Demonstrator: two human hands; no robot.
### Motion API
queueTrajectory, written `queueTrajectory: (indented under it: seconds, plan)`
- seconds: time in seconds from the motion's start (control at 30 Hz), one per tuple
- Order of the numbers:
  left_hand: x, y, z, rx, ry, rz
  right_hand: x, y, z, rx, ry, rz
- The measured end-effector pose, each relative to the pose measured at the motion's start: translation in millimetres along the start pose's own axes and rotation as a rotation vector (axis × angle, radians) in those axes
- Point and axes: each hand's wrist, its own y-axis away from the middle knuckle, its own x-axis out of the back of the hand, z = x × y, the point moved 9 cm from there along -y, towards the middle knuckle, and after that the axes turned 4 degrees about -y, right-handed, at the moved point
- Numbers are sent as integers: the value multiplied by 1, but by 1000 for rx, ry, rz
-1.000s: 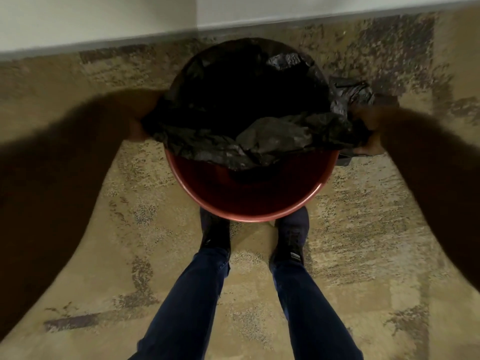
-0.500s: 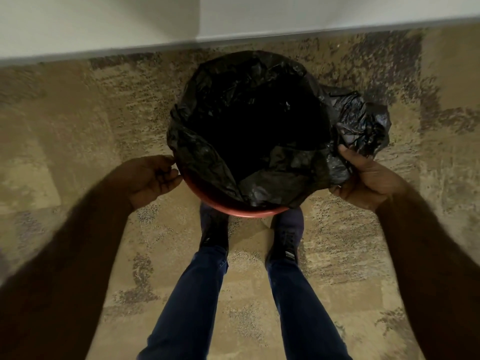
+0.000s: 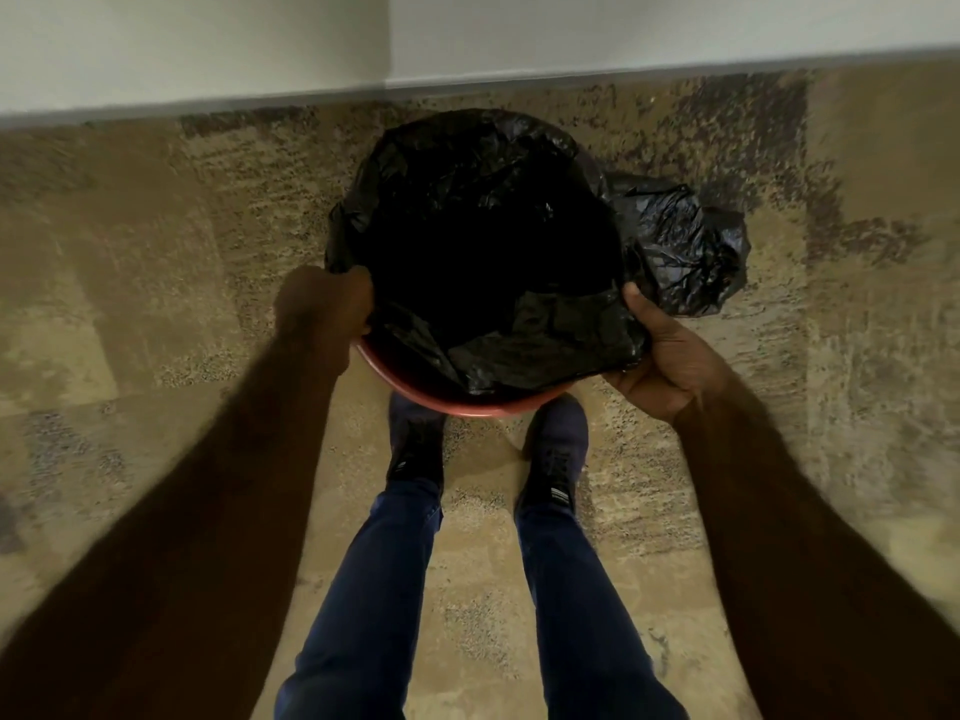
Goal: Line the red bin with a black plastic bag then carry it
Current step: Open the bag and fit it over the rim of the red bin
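Our left hand (image 3: 332, 304) sits at the left rim, fingers curled over the bag edge, gripping plastic against the bin wall as far as we can tell; motion blur hides the fingertips. Our right hand (image 3: 657, 356) cups the near-right side from outside, thumb pressed on a fold of black plastic bag (image 3: 493, 241), the other fingers tucked under and out of view. The bag mouth is spread over the far and side rim of the red bin (image 3: 452, 400); the near arc of rim is bare red. A loose bunch of bag hangs off the far-right side. The bin stands on patterned carpet (image 3: 156, 252), just beyond our shoes (image 3: 556, 449), near the wall (image 3: 623, 33)

Step, by our reading: lining, not done. Next move calls for drawing the near flap over the bare rim, then taking up the slack on the right before any lift
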Motion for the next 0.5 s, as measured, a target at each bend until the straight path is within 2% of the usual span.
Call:
queueTrajectory:
  seconds: [0.07,0.13,0.23,0.4,0.5]
  plan:
    - [-14,5,-20,152,430,-211,11,0,6,-5,-62,47]
    - [-26,15,-28,219,802,-407,20,0,14,-13,-121,79]
    - [-35,20,-37,251,1127,-547,27,-5,28,-27,-192,87]
    - [-52,17,-53,173,1060,-639,25,-18,45,-38,-173,-1]
    - [-45,16,-56,38,885,-630,31,-24,58,-61,-204,21]
